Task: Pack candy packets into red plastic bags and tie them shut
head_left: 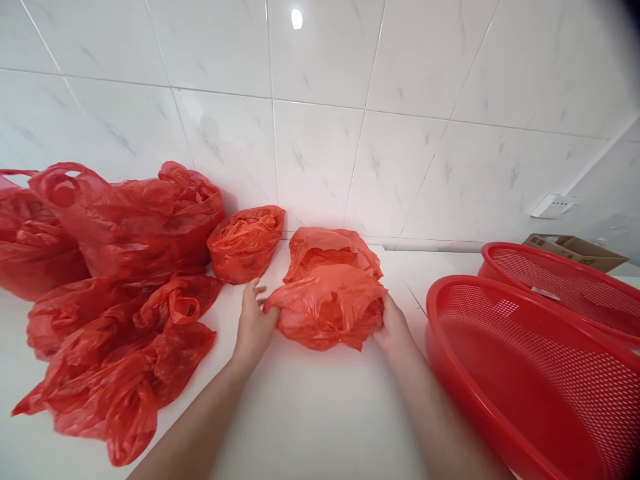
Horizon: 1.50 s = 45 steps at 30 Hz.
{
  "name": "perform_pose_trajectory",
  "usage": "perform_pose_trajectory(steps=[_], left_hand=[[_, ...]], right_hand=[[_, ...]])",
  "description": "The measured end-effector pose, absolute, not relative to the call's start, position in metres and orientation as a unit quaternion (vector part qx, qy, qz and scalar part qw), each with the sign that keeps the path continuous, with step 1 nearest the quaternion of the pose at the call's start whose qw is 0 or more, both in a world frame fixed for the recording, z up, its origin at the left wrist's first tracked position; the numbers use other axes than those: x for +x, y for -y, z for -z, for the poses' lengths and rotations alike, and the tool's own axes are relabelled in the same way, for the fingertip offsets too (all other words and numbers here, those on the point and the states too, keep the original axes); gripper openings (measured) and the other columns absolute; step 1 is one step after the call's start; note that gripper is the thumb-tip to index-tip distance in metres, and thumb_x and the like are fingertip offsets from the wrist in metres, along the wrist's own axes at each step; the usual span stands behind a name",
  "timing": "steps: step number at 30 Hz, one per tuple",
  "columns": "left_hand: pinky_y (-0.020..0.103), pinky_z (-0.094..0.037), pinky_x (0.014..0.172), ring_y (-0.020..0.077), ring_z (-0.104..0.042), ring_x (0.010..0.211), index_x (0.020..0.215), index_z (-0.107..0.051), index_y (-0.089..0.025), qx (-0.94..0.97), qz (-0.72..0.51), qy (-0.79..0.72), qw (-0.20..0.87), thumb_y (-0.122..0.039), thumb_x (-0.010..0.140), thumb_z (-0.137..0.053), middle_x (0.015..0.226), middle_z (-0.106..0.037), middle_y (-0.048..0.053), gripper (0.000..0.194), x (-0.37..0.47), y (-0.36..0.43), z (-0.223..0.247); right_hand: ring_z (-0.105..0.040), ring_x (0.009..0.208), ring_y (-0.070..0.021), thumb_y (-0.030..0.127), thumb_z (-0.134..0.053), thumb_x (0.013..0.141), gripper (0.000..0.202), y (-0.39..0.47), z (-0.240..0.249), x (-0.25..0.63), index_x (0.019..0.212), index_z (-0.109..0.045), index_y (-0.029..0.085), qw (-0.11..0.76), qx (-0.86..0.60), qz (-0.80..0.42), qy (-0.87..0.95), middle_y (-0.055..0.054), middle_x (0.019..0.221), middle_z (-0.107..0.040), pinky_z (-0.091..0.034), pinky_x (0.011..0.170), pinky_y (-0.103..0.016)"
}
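A crumpled red plastic bag is between my two hands at the middle of the white table, its film bunched and its opening partly folded over. My left hand grips the bag's left corner near the thumb, with the other fingers curled and a little apart. On the opposite side my right hand holds the right edge; its fingertips are hidden by the film. Directly behind lies another loose red plastic bag, touching the first or part of it; I cannot tell which. What the bags contain is not visible.
Left of my hands sit a rounded red bag, a big full red bag, another at the edge, and a crumpled pile. Two red mesh baskets stand right, near a cardboard box. A tiled wall rises behind.
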<state>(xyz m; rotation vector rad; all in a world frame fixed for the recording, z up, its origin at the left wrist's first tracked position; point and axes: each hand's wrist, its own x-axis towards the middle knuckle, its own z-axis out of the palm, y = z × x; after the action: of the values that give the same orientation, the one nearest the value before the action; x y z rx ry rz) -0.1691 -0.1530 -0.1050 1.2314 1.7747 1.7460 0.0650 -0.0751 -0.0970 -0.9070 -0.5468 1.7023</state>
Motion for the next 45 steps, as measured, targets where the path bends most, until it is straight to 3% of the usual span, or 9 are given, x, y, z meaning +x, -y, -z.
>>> perform_pose_trajectory(steps=[4,8,14,18,21,25,33,39,45], left_hand=[[0.051,-0.027,0.106,0.0319,-0.028,0.134,0.129,-0.046,-0.023,0.707,-0.445,-0.544,-0.073,-0.007,0.066,-0.061,0.143,-0.036,0.013,0.066,-0.155,0.167,0.097],[0.035,-0.044,0.086,0.0202,-0.059,0.093,0.101,-0.061,-0.023,0.705,-0.468,-0.532,0.026,-0.021,0.084,-0.05,0.098,-0.065,0.006,0.02,-0.142,0.173,0.094],[0.021,-0.041,0.055,0.0099,-0.048,0.057,0.081,-0.056,-0.019,0.43,-0.664,-0.574,0.213,-0.023,0.078,-0.052,0.067,-0.054,-0.003,0.005,-0.143,0.169,0.089],[0.019,-0.038,0.05,0.0084,-0.046,0.052,0.078,-0.055,-0.018,0.38,-0.69,-0.57,0.235,-0.018,0.072,-0.055,0.063,-0.053,-0.004,0.006,-0.144,0.17,0.082],[0.019,-0.037,0.048,0.008,-0.044,0.051,0.078,-0.054,-0.018,0.357,-0.711,-0.547,0.261,-0.021,0.074,-0.056,0.06,-0.052,-0.005,0.005,-0.142,0.171,0.081],[0.018,-0.035,0.045,0.0066,-0.042,0.045,0.075,-0.05,-0.019,0.325,-0.74,-0.455,0.375,-0.03,0.078,-0.058,0.056,-0.048,-0.007,0.014,-0.139,0.169,0.081],[0.02,-0.044,0.052,0.0088,-0.054,0.055,0.072,-0.052,-0.017,0.252,-0.688,-0.313,0.604,-0.022,0.073,-0.061,0.068,-0.059,-0.002,0.01,-0.148,0.17,0.068],[0.023,-0.049,0.064,0.0115,-0.059,0.07,0.081,-0.055,-0.017,0.158,-0.803,-0.402,0.411,-0.015,0.066,-0.056,0.081,-0.061,0.0,0.015,-0.185,0.173,0.043],[0.035,-0.043,0.093,0.0211,-0.048,0.115,0.105,-0.055,-0.022,0.529,-0.648,-0.525,-0.158,-0.014,0.07,-0.064,0.121,-0.053,0.006,0.037,-0.144,0.211,0.028]], right_hand=[[-0.061,0.067,-0.0159,0.039,-0.066,0.07,0.021,0.085,0.086,0.068,0.075,-0.058,0.02,0.46,-0.402,-0.713,0.344,-0.001,0.077,-0.065,-0.046,0.052,-0.024],[-0.059,0.067,-0.016,0.037,-0.063,0.07,0.02,0.088,0.082,0.068,0.079,-0.057,0.02,0.44,-0.409,-0.666,0.442,-0.002,0.078,-0.064,-0.045,0.055,-0.025],[-0.055,0.088,-0.0199,0.026,-0.062,0.07,0.041,0.099,0.075,0.062,0.11,-0.051,0.022,0.554,-0.53,-0.138,0.627,-0.008,0.11,-0.055,-0.047,0.072,-0.033],[-0.052,0.091,-0.0216,0.021,-0.06,0.075,0.027,0.133,0.068,0.041,0.101,-0.053,0.019,0.567,-0.4,0.101,0.713,-0.009,0.095,-0.055,-0.047,0.077,-0.036],[-0.054,0.077,-0.0164,0.013,-0.055,0.079,0.013,0.156,0.07,0.019,0.091,-0.055,0.019,0.527,-0.329,0.107,0.776,-0.005,0.08,-0.056,-0.046,0.068,-0.029],[-0.054,0.072,-0.0176,0.011,-0.045,0.083,0.02,0.156,0.09,0.005,0.095,-0.06,0.018,0.372,-0.424,0.055,0.824,-0.006,0.076,-0.058,-0.045,0.063,-0.03],[-0.044,0.116,-0.0259,0.021,-0.057,0.074,0.04,0.109,0.127,0.018,0.114,-0.059,0.019,0.197,-0.426,-0.091,0.878,-0.011,0.124,-0.051,-0.036,0.098,-0.04],[-0.046,0.11,-0.0261,0.007,-0.049,0.07,0.037,0.111,0.118,0.018,0.101,-0.065,0.019,0.183,-0.45,-0.061,0.872,-0.008,0.117,-0.057,-0.037,0.094,-0.04],[-0.039,0.122,-0.0307,0.0,-0.044,0.072,0.039,0.117,0.126,0.015,0.097,-0.065,0.02,0.218,-0.426,-0.032,0.877,-0.007,0.11,-0.061,-0.031,0.098,-0.048]])
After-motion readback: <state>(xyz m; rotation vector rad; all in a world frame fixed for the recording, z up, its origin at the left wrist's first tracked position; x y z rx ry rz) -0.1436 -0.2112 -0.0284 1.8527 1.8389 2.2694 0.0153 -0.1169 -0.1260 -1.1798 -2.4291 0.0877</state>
